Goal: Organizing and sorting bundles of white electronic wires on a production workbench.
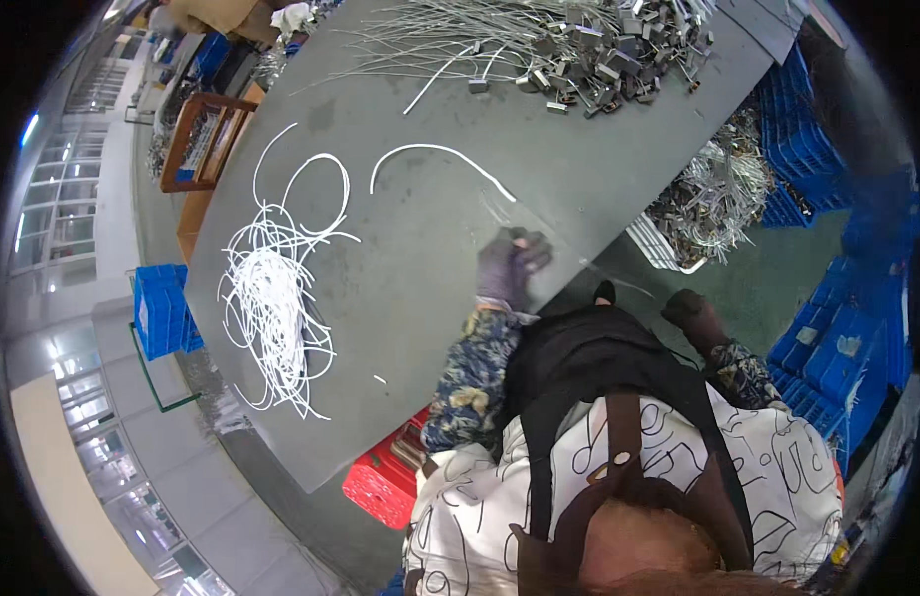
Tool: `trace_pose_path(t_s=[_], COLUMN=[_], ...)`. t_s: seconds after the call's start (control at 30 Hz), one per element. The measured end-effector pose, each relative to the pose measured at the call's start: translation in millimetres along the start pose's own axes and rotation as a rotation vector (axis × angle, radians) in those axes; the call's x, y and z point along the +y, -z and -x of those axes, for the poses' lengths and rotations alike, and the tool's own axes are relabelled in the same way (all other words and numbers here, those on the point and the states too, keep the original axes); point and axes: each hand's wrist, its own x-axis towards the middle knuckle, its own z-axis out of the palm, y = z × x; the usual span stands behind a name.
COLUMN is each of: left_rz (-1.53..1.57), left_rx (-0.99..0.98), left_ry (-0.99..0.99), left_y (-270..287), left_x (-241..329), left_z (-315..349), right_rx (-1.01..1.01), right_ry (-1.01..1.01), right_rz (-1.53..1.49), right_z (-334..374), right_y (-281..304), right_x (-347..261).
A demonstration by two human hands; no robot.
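The right hand (694,316), gloved, was curled beyond the table (405,268) edge; the left hand (515,263), gloved too, was over the table with its fingers bent. Whether either held anything, I could not tell. Just past the left hand, a white tube (442,148) lay in an arc. It looked light, springy and hard to break, perhaps slippery to a glove; a pinch near one end would likely have suited it. The table was flat, grey and scuffed, with tangled tubes (271,298) to the left and block-ended wires (604,60) heaped farther off. Blue crates (828,343) stood right, windows (63,228) far left
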Motion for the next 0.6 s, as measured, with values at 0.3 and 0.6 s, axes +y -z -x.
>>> trace_pose_path(t_s=[0.3, 0.6], left_rz=[-0.451, 0.312], left_rx=[0.231, 0.467], left_ry=[-0.286, -0.303], left_y=[-51, -8], left_x=[17, 38], left_z=[-14, -76], right_rx=[-0.126, -0.556], right_ry=[0.039, 0.125], right_rz=[0.248, -0.004], right_z=[-17, 18], right_y=[13, 64], right_x=[-69, -72])
